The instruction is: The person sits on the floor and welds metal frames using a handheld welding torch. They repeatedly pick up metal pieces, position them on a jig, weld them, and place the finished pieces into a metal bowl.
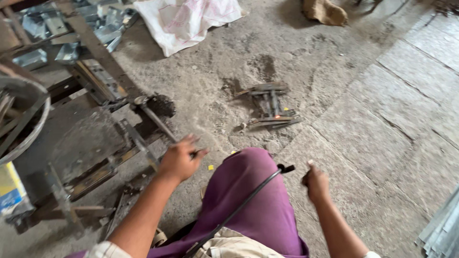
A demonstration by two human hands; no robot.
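While a stack of joined metal pieces [270, 106] is lying finished on the floor [363, 124], the person is sitting by the iron frame [91, 143] with work in hand.
Loose silver plates [71, 33] are waiting at the upper left, seemingly not yet worked; the left hand [179, 160] is closing round the hammer handle [158, 122], its head resting near the frame; the right hand [316, 182] is curling shut on a small dark grip beside the black cable [248, 200], over the purple knee [248, 191].
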